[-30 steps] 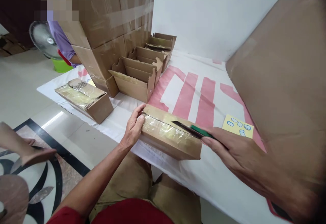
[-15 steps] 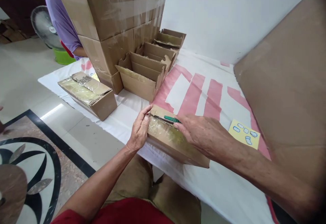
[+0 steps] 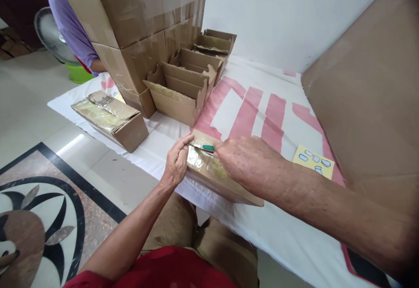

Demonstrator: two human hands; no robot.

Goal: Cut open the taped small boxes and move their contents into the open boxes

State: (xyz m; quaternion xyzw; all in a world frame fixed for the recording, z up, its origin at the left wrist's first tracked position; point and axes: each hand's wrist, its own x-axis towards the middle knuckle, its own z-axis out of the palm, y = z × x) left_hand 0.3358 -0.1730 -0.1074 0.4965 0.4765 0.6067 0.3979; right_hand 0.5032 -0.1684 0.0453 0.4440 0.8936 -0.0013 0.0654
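A long cardboard box (image 3: 212, 176) with clear tape along its top lies at the table's near edge. My left hand (image 3: 177, 159) presses against its left end, the fingers together and reaching over the corner. In my right hand (image 3: 240, 157) is a green-handled utility knife (image 3: 208, 148), held over the taped top. The knife's blade points left, toward my left fingertips. Whether the blade has gone through the tape is too small to tell. The right palm and wrist hide part of the box top.
Another taped box (image 3: 131, 133) sits at left. Several open boxes (image 3: 176, 98) stand beside a tall wrapped carton stack (image 3: 140, 26). A yellow card (image 3: 297, 166) and pink strips (image 3: 273, 118) lie on the white cloth. A large cardboard panel (image 3: 366, 104) rises at right. A person's purple sleeve (image 3: 72, 26) shows behind the stack.
My right hand and the knife have moved left along the box top, nearer my left hand. My left hand stays at the box end. The whole view has shifted slightly.
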